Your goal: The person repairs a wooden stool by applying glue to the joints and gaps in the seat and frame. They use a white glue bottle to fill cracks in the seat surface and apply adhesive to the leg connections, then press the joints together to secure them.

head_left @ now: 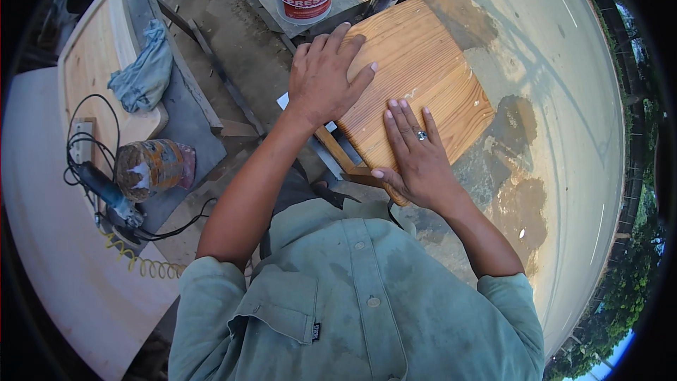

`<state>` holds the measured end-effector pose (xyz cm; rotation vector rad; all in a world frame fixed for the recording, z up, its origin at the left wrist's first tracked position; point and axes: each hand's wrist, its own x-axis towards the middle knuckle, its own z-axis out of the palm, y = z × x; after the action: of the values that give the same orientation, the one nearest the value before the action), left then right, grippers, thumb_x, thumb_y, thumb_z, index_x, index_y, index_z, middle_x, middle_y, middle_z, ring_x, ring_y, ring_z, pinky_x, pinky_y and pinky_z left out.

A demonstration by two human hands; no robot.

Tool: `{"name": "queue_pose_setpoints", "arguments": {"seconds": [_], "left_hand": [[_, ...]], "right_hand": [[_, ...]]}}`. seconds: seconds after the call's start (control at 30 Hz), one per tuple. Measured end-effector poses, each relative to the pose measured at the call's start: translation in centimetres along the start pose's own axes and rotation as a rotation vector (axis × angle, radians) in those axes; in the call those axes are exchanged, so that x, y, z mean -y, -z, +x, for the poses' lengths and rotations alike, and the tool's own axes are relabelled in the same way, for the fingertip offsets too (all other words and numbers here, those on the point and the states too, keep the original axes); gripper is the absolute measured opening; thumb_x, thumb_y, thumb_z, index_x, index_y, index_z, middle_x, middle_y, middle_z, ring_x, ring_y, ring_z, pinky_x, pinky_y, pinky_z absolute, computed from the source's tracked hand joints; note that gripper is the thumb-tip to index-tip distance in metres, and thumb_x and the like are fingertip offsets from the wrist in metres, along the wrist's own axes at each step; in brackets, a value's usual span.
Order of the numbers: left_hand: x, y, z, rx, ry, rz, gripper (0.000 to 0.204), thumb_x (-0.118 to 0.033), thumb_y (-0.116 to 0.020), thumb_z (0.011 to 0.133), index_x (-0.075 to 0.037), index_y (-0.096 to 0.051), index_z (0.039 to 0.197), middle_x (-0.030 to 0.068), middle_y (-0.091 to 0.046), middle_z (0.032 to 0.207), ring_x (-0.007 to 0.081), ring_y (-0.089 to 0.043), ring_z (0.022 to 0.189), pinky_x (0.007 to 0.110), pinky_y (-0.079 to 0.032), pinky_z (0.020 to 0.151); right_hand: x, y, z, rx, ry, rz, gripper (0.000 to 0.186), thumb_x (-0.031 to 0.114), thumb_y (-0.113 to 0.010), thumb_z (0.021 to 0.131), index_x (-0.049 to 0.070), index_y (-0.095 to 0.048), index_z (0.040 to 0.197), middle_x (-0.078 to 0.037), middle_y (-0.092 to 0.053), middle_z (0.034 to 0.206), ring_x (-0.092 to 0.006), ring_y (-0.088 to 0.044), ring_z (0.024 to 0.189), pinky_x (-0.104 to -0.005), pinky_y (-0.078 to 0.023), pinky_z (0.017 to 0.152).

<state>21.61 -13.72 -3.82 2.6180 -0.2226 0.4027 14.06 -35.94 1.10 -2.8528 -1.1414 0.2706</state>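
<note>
A varnished wooden seat panel (pixel 430 56) with rounded corners and clear grain lies in front of me, with a few pale marks near its middle. My left hand (pixel 328 77) is at its left edge, fingers apart and pointing away from me, the fingertips at the wood. Flat on the near part of the panel rests my right hand (pixel 417 152), fingers stretched out, a ring on one finger and the thumb toward the near left edge. Neither hand grips anything. Under the panel's left side part of a wooden frame (pixel 343 154) shows.
A white bucket (pixel 303 0) with a red band stands beyond the panel, a post inside it. To the left a workbench holds a blue cloth (pixel 144 70), a cut-open plastic container (pixel 151 169), a blue angle grinder (pixel 106 190) and black cable. A yellow coiled hose (pixel 144 264) hangs nearby.
</note>
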Motion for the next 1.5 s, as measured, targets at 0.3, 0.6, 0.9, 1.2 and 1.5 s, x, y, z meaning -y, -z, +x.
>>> {"name": "queue_pose_setpoints", "arguments": {"seconds": [0.3,0.6,0.9,1.2,1.5], "left_hand": [[-0.2,0.0,0.0,0.0,-0.024,0.04,0.052,-0.045,-0.057,0.094,-0.014,-0.058,0.136,0.011,-0.05,0.147,0.0269,-0.049,0.129,0.043,-0.034,0.109],[-0.5,0.4,0.0,0.041,0.016,0.043,0.053,-0.044,-0.057,0.094,-0.015,-0.056,0.138,0.0113,-0.047,0.15,0.0298,-0.046,0.134,0.045,-0.031,0.112],[-0.6,0.6,0.3,0.055,-0.005,0.022,0.054,-0.043,-0.057,0.093,-0.013,-0.056,0.138,0.0129,-0.046,0.15,0.0327,-0.047,0.132,0.047,-0.032,0.111],[-1.1,0.7,0.6,0.067,-0.003,0.042,0.054,-0.041,-0.06,0.092,-0.012,-0.057,0.137,0.0129,-0.047,0.149,0.0314,-0.047,0.131,0.046,-0.033,0.109],[-1.6,0.8,0.9,0.081,-0.012,0.043,0.053,-0.038,-0.061,0.091,-0.011,-0.057,0.137,0.0123,-0.047,0.149,0.0303,-0.048,0.13,0.045,-0.033,0.108]], "right_hand": [[-5.1,-0.3,-0.2,-0.038,-0.065,-0.014,0.085,0.059,-0.043,0.098,-0.001,-0.026,0.155,-0.017,-0.025,0.162,-0.0277,-0.017,0.153,-0.0485,-0.007,0.125],[-9.3,-1.3,-1.3,-0.074,-0.224,-0.007,0.084,0.059,-0.037,0.101,-0.002,-0.021,0.156,-0.02,-0.019,0.164,-0.0322,-0.011,0.154,-0.0493,-0.005,0.125],[-15.0,-1.1,2.9,-0.206,-0.326,0.092,0.087,0.06,-0.034,0.102,-0.008,-0.02,0.154,-0.028,-0.019,0.161,-0.0362,-0.012,0.153,-0.0494,-0.006,0.125],[-12.3,-1.5,3.7,-0.231,-0.343,0.036,0.093,0.063,-0.036,0.1,-0.015,-0.023,0.149,-0.032,-0.023,0.158,-0.0402,-0.014,0.152,-0.0481,-0.01,0.125],[-11.9,-0.5,6.9,-0.186,-0.672,0.089,0.092,0.062,-0.038,0.1,-0.015,-0.024,0.149,-0.033,-0.025,0.157,-0.0405,-0.016,0.152,-0.0488,-0.013,0.124]]}}
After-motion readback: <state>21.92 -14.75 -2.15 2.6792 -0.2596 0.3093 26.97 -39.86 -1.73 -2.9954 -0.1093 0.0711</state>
